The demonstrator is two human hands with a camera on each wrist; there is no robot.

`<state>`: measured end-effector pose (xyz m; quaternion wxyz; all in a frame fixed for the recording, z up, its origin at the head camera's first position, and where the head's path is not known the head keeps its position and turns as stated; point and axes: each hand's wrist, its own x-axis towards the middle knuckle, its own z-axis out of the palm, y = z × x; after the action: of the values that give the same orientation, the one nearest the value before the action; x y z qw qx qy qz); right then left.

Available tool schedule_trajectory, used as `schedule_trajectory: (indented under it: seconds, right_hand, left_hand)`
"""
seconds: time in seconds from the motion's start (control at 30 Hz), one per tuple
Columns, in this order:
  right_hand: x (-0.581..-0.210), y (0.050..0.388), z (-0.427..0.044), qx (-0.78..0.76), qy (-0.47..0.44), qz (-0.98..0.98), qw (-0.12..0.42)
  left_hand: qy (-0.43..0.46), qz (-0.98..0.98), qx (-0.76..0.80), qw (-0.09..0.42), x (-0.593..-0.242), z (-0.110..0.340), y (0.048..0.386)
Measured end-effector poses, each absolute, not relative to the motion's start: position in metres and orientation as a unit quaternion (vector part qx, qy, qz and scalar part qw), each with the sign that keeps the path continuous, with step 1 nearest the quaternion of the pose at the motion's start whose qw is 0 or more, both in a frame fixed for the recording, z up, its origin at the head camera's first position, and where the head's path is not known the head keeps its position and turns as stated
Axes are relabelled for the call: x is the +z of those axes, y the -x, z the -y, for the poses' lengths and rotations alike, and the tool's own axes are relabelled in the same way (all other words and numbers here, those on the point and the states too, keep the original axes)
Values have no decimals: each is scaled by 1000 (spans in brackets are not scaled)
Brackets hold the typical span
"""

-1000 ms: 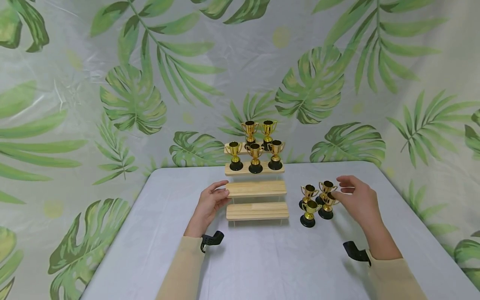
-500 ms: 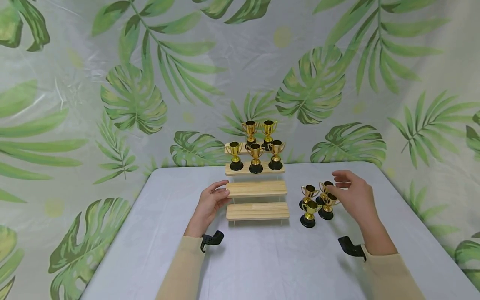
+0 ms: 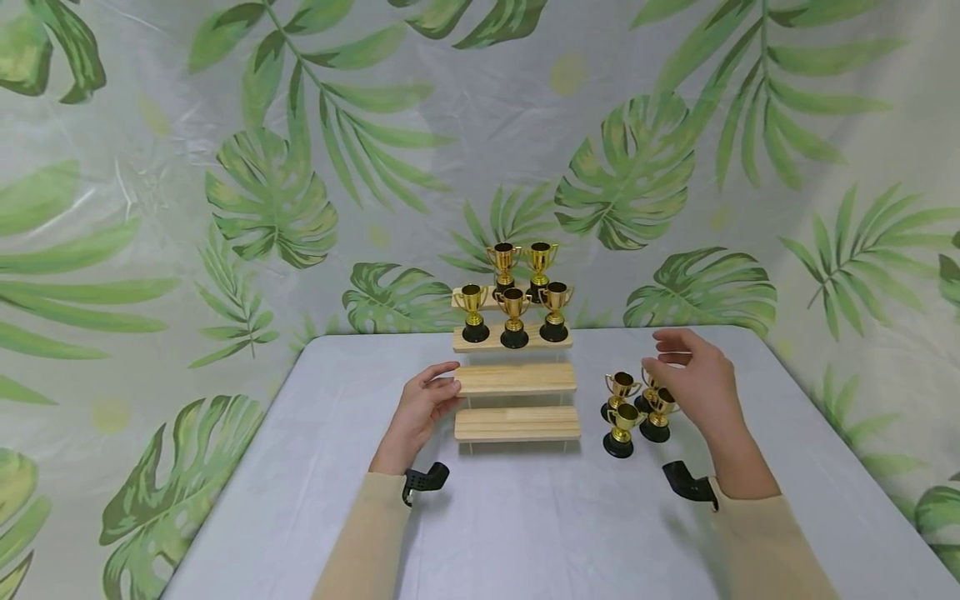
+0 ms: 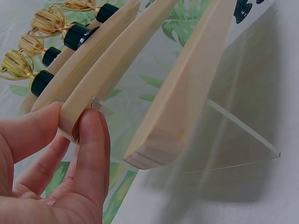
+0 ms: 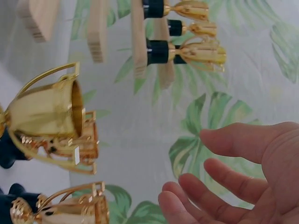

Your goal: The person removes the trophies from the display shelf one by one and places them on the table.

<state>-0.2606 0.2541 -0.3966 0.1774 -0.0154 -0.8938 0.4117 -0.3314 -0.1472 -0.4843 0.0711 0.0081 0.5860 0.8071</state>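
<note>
In the head view, the right hand (image 3: 697, 379) is hovering near four trophies (image 3: 623, 417) standing on the worktop (image 3: 517, 525). In the left wrist view, the left hand (image 4: 86, 182) is pinching a wooden shelf (image 4: 114, 58) by its end. In the right wrist view, the right grip is spreading loosely, apart from the trophies.

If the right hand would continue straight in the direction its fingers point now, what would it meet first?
Probably the back-right trophy of the loose four, which the right hand partly covers in the head view; depth is unclear.
</note>
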Motion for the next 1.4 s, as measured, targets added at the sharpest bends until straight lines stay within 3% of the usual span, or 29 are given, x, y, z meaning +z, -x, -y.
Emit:
schedule_trajectory:
  seconds: [1.4]
  right_hand:
    - [-329, 312, -180, 435, -84, 880, 172]
  left_hand:
    - [-6, -640, 768, 41, -480, 145, 331]
